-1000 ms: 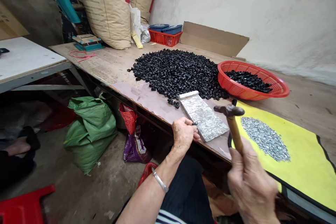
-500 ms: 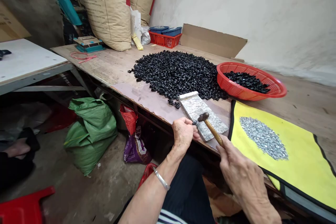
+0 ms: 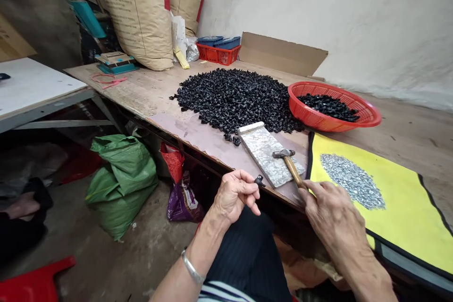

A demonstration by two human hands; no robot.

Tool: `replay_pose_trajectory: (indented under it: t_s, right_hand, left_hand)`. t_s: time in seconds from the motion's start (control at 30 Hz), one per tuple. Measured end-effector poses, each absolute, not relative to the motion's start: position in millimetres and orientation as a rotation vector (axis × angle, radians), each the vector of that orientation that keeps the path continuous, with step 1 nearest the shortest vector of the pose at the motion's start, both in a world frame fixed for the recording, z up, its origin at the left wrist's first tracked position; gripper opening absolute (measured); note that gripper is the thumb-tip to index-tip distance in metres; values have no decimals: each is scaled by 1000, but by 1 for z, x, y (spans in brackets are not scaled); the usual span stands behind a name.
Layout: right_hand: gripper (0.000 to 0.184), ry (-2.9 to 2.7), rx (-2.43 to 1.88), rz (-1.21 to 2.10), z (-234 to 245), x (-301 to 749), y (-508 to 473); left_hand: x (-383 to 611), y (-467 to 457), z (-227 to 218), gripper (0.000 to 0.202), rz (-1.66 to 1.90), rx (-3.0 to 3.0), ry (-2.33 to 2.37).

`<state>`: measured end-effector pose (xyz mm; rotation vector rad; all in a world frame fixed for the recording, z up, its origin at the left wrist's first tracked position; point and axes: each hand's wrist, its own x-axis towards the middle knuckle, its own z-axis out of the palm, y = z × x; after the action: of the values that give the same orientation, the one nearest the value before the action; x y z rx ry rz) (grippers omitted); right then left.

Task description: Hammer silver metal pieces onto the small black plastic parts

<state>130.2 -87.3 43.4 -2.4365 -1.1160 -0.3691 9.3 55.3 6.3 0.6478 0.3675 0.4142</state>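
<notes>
On the wooden counter (image 3: pixel 120 92) lies a broad heap of black plastic pieces (image 3: pixel 233 99), with a red basket (image 3: pixel 368 113) beyond and a yellow mat (image 3: pixel 406 226) bearing silver fasteners (image 3: pixel 352 181) to the right. The left hand (image 3: pixel 233 196) pinches one small black piece (image 3: pixel 259 180) just off the counter's edge; the right hand (image 3: pixel 332 212) grips a hammer (image 3: pixel 292 167), its head over a stone slab (image 3: pixel 260 151).

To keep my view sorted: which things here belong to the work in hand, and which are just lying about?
In use: left hand pinching small black plastic part; right hand at hammer; stone slab; black parts heap; silver pile; red basket.
Lying about: green sack; paper sacks; red crate.
</notes>
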Motion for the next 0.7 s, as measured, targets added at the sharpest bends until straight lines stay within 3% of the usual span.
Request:
replay_pose_trajectory:
  t_s: [0.07, 0.17, 0.23, 0.5, 0.7]
  right_hand:
    - [34, -1037, -2328, -213, 52, 118, -83]
    - [33, -824, -2004, 436, 60, 101, -73]
    - [34, -759, -1839, 676, 61, 94, -68]
    - [30, -670, -1531, 899, 56, 88, -65]
    - [27, -624, -1537, 894, 56, 81, -59]
  left_hand:
    - [7, 52, 10, 17, 393, 685, 345]
    - [4, 47, 20, 12, 388, 840, 343]
    - [0, 45, 28, 11, 380, 979, 370]
    - [-19, 47, 45, 9, 411, 1482, 535]
    - [-30, 51, 48, 17, 547, 1852, 413]
